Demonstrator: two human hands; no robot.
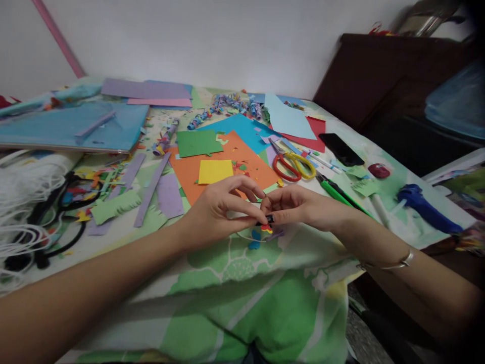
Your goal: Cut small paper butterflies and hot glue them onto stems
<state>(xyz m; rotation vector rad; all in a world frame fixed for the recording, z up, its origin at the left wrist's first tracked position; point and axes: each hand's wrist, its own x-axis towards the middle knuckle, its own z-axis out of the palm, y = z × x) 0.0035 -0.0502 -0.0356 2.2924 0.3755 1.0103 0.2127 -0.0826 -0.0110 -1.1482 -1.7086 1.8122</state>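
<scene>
We find the small red-and-yellow piece [267, 229] pinched where the left hand [223, 206] and right hand [308, 208] meet, by the table's [215, 259] near edge. Both grips are narrow, neither hand nearer. The blue piece [255, 239] sits just left; we cannot tell the pinched piece's long axis.
</scene>
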